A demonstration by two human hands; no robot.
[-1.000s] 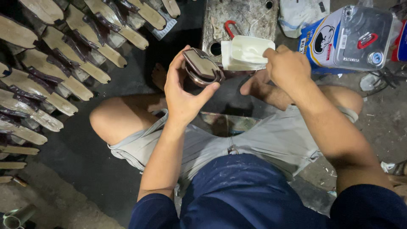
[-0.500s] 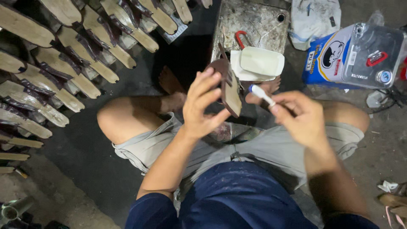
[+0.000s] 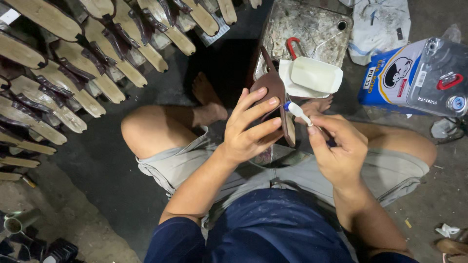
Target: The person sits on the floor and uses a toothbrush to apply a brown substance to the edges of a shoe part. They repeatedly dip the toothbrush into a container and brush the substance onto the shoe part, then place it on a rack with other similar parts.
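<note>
So the left hand (image 3: 248, 129) has the brown sandal sole (image 3: 275, 95) turned up on its edge now, fingers wrapped around it from the left side, thumb tucked behind. A second ago that sole was lying flatter in the palm, and the right hand was over by the white tray. Now the right hand (image 3: 339, 151) has come back in close, fingers pinched shut on a small white glue brush (image 3: 298, 113) whose blue-collared tip sits right against the sole's edge. Looks to me like the brush got loaded and the gluing of that edge is underway.

The sole is held up in front of the person's lap, above the knees, just in front of the white glue tray (image 3: 314, 75). That tray rests on a grimy metal slab (image 3: 312, 29) with a red-handled tool (image 3: 292, 46) beside it. Off to the right there's a blue and white adhesive can (image 3: 414, 75) on the floor. On the left, rows of finished sandals (image 3: 73, 63) with dark straps are laid out, well apart from the hands.
</note>
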